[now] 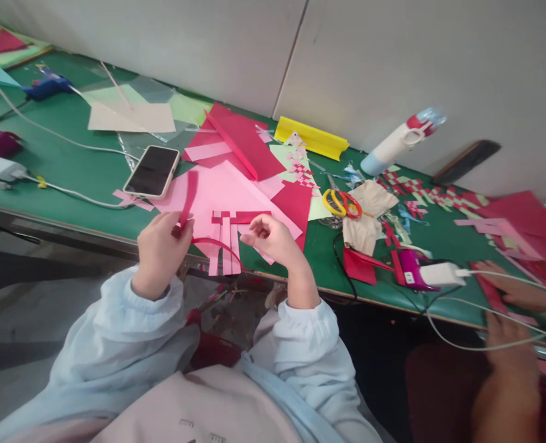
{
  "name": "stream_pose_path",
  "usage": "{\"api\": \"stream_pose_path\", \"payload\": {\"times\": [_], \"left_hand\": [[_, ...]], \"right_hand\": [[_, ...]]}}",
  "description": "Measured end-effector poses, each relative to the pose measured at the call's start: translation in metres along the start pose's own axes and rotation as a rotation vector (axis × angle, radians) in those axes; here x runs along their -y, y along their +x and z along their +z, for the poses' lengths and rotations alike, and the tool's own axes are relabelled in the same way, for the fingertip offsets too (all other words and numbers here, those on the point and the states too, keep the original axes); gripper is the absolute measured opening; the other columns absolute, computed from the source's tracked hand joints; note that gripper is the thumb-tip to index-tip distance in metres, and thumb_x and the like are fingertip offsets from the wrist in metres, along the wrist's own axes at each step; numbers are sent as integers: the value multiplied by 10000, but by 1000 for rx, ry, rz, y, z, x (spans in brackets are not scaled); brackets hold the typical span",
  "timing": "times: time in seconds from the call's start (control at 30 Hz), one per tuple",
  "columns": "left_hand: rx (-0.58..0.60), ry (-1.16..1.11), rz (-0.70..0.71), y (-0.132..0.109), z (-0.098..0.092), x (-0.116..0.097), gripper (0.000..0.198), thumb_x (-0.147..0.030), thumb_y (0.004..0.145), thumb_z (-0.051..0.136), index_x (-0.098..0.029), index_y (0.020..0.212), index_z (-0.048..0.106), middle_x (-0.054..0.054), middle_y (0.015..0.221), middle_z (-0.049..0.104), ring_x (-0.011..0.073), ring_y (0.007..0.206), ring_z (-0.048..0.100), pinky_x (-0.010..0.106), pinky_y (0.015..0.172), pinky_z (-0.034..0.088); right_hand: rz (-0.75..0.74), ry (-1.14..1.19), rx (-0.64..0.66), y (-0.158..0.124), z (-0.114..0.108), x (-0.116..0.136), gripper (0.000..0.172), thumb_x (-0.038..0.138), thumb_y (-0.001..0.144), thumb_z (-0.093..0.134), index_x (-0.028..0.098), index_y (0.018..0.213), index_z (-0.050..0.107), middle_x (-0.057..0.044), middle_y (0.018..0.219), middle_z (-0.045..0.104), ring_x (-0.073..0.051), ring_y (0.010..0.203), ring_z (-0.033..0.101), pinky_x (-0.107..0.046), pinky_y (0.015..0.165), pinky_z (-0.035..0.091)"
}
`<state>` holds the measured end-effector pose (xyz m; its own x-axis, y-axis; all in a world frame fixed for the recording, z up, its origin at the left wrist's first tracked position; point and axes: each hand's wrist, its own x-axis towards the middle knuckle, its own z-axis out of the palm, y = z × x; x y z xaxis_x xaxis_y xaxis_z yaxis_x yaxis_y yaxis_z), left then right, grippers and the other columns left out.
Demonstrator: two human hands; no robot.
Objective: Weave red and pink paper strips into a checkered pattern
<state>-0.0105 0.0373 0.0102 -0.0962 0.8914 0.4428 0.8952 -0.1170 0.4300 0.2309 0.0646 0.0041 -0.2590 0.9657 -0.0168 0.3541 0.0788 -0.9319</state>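
Note:
My left hand is closed on a red paper strip, which stands up blurred above the fingers. Another red length curves rightward from beside this hand; whether it is the same strip I cannot tell. To the right, my right hand hovers with curled fingers and a gap between thumb and forefinger; nothing shows in it. Between the hands lies a small weave of pink paper strips hanging toward the table edge, crossed by a red strip near my right fingertips. Pink paper sheets lie beneath.
A phone lies on the green table to the left, with a blue glue gun behind. Scissors, a bottle and a purple power block are at right. Another person's hands work at far right.

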Motion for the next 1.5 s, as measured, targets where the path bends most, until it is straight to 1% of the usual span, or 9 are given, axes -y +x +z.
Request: {"api": "stream_pose_path", "payload": {"times": [0.1,0.33,0.57,0.67,0.8,0.97,1.13,1.33,1.5], "left_hand": [[5,23,-11,1,1,0,181,-321,880,537,-197,858,666,28,738,630,182,705,590,289,599,388],[15,20,10,0,1,-1,181,-323,890,539,-196,832,653,26,722,614,177,686,578,286,579,374],[8,-114,154,1,-7,-1,222,-329,931,511,-199,957,690,27,799,663,141,620,569,282,611,458],[28,-102,283,0,-5,3,243,-304,938,502,-200,1025,704,44,905,705,158,713,637,277,642,490],[180,6,453,-2,0,10,268,-299,939,489,-194,1046,712,63,984,721,207,827,685,296,646,514],[322,-1,502,-2,1,13,322,-372,939,494,-195,1120,694,102,1065,714,238,917,692,326,731,549],[363,-6,478,-1,-3,15,354,-402,930,501,-188,1148,680,113,1081,714,258,914,698,361,740,564],[385,-2,454,-2,-4,19,343,-377,908,524,-199,1154,682,117,1087,715,265,943,696,363,751,565],[400,9,476,-2,-4,20,340,-349,903,528,-178,1153,680,124,1072,716,268,930,694,369,751,565]], "right_hand": [[-33,-134,105,-5,10,9,422,549,675,779,186,845,646,8,729,604,-128,670,529,-263,620,408],[-188,-418,163,-7,29,22,246,395,742,781,176,806,690,-5,755,594,-142,724,525,-272,649,380],[-242,-369,26,-6,15,19,62,262,799,742,213,810,707,-13,833,584,-164,843,551,-288,758,436],[-273,-399,3,-6,11,16,40,244,807,734,218,800,704,-15,844,592,-170,863,555,-297,785,442],[-257,-467,44,-5,8,10,50,233,800,740,214,832,708,-13,826,606,-164,804,551,-296,758,440],[-208,-547,22,-4,5,4,179,271,764,771,184,711,623,-17,769,580,-173,771,531,-291,701,425],[-183,-594,44,-2,4,0,290,314,748,781,188,637,545,-19,755,566,-181,779,530,-302,701,418],[-166,-488,57,-3,0,2,129,249,737,788,188,807,697,-34,821,640,-184,814,577,-319,758,447],[-52,-236,81,-5,-1,5,338,392,682,824,191,940,738,-60,915,714,-167,771,611,-306,713,474]]}}
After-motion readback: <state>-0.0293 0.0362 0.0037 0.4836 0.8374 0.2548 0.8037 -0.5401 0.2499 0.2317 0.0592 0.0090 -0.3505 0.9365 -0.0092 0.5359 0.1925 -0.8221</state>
